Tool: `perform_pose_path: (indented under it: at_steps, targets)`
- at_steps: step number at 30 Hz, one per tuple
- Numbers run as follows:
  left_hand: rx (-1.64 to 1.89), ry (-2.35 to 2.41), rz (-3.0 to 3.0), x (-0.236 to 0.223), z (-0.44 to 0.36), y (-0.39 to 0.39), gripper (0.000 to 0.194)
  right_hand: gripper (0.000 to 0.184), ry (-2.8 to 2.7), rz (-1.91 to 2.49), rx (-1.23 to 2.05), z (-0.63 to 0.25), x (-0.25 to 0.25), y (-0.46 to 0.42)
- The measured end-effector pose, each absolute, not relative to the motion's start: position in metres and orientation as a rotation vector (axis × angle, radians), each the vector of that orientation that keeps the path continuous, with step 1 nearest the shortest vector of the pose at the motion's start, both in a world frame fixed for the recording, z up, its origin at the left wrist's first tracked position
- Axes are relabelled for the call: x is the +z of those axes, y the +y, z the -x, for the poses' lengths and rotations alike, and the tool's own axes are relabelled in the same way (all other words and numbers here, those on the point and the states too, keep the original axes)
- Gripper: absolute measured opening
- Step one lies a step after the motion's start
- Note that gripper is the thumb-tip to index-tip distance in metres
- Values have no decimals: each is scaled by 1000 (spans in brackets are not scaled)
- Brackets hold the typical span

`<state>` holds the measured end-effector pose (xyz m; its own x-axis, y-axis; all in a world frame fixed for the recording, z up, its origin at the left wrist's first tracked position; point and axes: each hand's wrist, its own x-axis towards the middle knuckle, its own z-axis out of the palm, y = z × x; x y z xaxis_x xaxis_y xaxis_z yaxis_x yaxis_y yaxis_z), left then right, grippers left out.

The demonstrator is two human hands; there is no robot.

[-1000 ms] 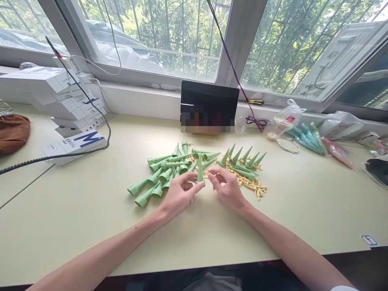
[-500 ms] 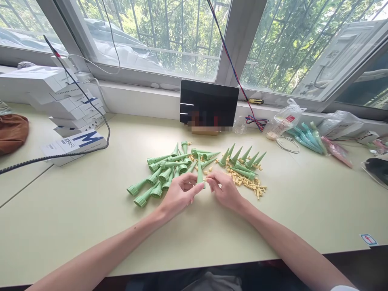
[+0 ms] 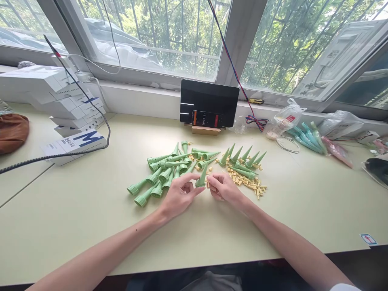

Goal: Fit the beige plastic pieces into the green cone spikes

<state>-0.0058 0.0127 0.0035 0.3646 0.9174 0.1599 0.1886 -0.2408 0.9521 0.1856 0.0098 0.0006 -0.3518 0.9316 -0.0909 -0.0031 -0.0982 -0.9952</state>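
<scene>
The person's bare left forearm [image 3: 106, 250] comes in from the near left and slants far and right, a small dark spot [image 3: 136, 230] on its skin short of the wrist. The bare right forearm [image 3: 294, 242] slants in from the near right, roughly mirroring it. I see the left hand [image 3: 182, 194] with its thumb reaching rightward and its index finger bent above, the two closed in a grip. The right hand [image 3: 224, 189] pinches with thumb and forefinger, other fingers curled underneath. The hands face each other, fingertips near together, wrists well apart.
</scene>
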Motion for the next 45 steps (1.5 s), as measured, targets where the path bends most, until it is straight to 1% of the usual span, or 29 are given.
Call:
perform_pose_path:
  at_steps: [3, 6, 9, 14, 19, 22, 25, 31, 34, 39, 42, 45]
  targets:
    - [1020, 964, -1751, 1, 6, 14, 21, 44, -1282, 1022, 1728, -186, 1, 12]
    - [945, 1000, -1652, 0, 6, 15, 25, 45, -1267, 1025, 1718, -184, -1, 13]
    - [879, 1031, -1490, 1, 6, 15, 29, 45, -1368, 1058, 1481, -182, -2, 12]
    - [875, 944, -1329, 6, 5, 15, 29, 32, -1577, 1064, 1112, -184, 1, 9]
    - [843, 860, -1310, 9, 5, 15, 29, 29, -1815, 1025, 736, -190, -1, 9]
    - [821, 853, -1346, 11, 5, 13, 29, 28, -1852, 1018, 595, -190, -4, 10]
    - [812, 869, -1395, 11, 5, 13, 30, 26, -1838, 1009, 541, -189, -5, 9]
    - [838, 974, -1484, 4, 4, 11, 34, 31, -1726, 1085, 674, -185, -4, 6]
    - [871, 996, -1564, 1, 4, 10, 30, 35, -1651, 1142, 784, -184, -3, 5]
    - [1033, 964, -1848, 0, 2, 10, 19, 44, -1551, 1206, 1063, -183, -2, 7]
    - [1098, 916, -1944, 1, 0, 9, 22, 47, -1440, 1217, 1269, -183, -1, 9]
    - [1093, 917, -1926, 1, 0, 8, 21, 47, -1360, 1209, 1370, -182, -1, 10]
